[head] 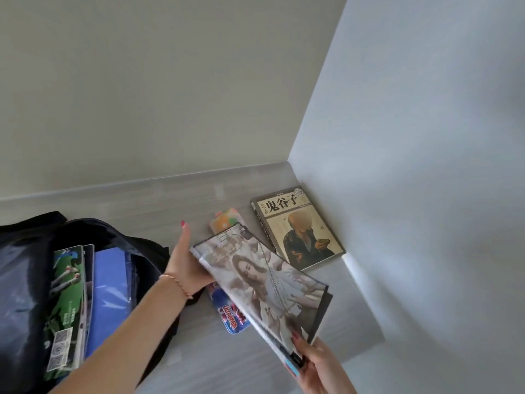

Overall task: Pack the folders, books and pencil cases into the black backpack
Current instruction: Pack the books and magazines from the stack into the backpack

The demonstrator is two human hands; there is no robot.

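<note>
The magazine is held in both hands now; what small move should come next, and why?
Probably swing the magazine left and slide it into the open black backpack, beside the blue folder. Both the left hand and the right hand already hold it above the table, and the bag's mouth gapes just to the left.
</note>
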